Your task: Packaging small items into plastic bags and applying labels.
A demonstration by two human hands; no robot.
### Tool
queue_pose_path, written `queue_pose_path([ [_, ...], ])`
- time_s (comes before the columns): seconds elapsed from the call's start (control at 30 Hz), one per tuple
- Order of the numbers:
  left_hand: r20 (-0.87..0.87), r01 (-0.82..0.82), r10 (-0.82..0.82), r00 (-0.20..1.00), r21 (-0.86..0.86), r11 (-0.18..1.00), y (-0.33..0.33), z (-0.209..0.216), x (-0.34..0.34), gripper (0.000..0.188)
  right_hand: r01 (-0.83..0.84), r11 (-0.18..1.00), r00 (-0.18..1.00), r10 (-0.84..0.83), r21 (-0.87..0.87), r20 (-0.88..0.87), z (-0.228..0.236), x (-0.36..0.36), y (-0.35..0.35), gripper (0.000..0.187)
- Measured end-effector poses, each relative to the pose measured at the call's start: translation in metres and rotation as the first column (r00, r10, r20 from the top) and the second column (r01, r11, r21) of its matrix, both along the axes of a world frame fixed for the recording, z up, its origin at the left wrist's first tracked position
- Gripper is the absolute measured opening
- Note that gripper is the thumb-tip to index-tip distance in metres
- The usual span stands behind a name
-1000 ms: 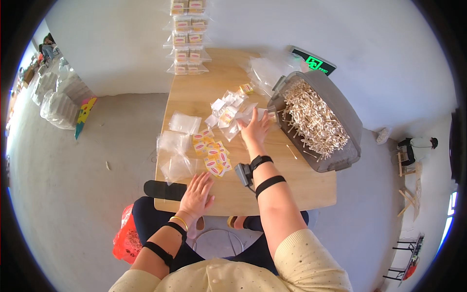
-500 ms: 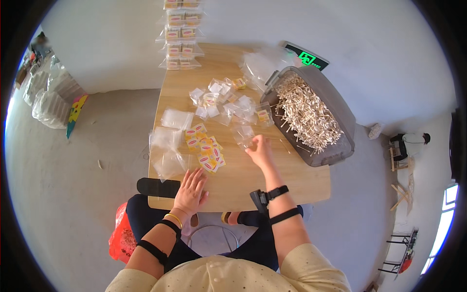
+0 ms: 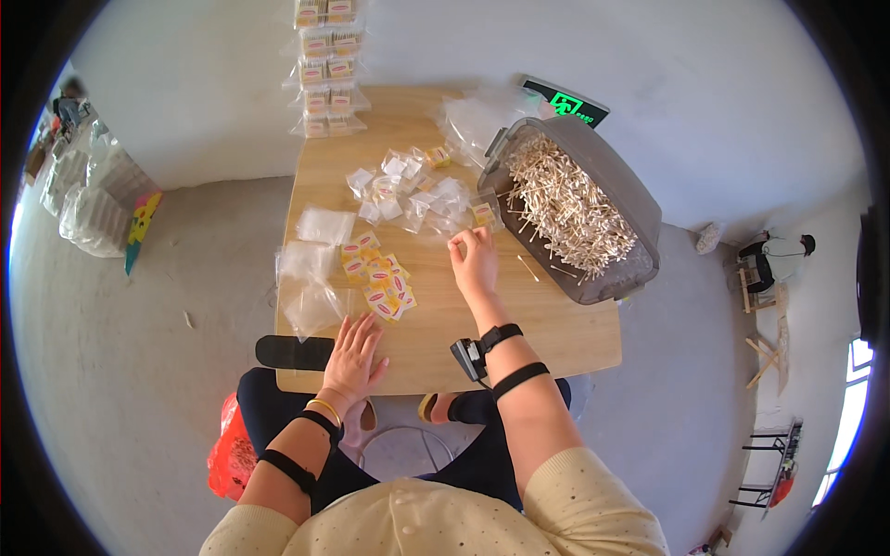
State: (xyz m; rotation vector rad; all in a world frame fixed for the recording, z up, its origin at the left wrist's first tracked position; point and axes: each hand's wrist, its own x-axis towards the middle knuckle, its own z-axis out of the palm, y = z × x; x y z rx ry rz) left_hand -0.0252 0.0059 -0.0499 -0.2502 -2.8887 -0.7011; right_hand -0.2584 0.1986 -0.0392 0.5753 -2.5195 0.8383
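Note:
Flat on the front left of the wooden table (image 3: 417, 352), my left hand (image 3: 350, 357) rests with fingers stretched out and holds nothing. Just beyond its fingertips lies a loose heap of yellow and white printed cards (image 3: 380, 283). My right hand (image 3: 476, 264) reaches forward with curled, closed fingertips at the near edge of a pile of small clear bags (image 3: 431, 199), several with white slips inside. What the fingertips pinch, if anything, is too small to make out. Right of this hand stands a grey plastic bin (image 3: 640, 208) full of cotton swabs (image 3: 575, 204).
Stacks of empty clear bags (image 3: 311, 264) lie on the table's left side, beside a black strip (image 3: 295, 352) overhanging the edge. Filled packs (image 3: 329, 97) stand in a column at the back left. A loose swab (image 3: 528, 269) lies near the bin, and a red plastic bag (image 3: 232, 454) is on the floor.
My right hand has moved slightly forward to the bag pile; the small clear bag at its fingertips no longer shows apart from the pile. The left hand stays flat. The view has shifted a little.

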Motion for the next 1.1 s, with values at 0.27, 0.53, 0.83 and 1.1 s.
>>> queue_pose_path([
  [0.27, -0.127, -0.196, 0.219, 0.968, 0.168, 0.966, -0.004, 0.014, 0.008, 0.068, 0.040, 0.793, 0.677, 0.425, -0.608, 0.600, 0.046, 0.053, 0.036, 0.015],
  [0.53, 0.372, -0.243, 0.010, 0.928, 0.585, 0.774, 0.011, 0.094, -0.018, 0.040, -0.530, 0.774, 0.382, 0.583, -0.346, 0.717, 0.100, 0.123, 0.003, 0.010],
  [0.83, 0.428, -0.465, 0.286, 0.857, 0.882, 0.075, -0.004, 0.043, 0.010, 0.024, -0.087, 0.683, 0.246, 0.720, -0.725, 0.648, 0.033, 0.171, -0.048, 0.027],
  [1.1, 0.463, -0.394, 0.301, 0.834, 0.881, -0.262, -0.049, 0.041, 0.028, 0.021, 0.081, 0.703, 0.280, 0.664, -0.706, 0.693, 0.033, 0.166, -0.077, 0.018],
])
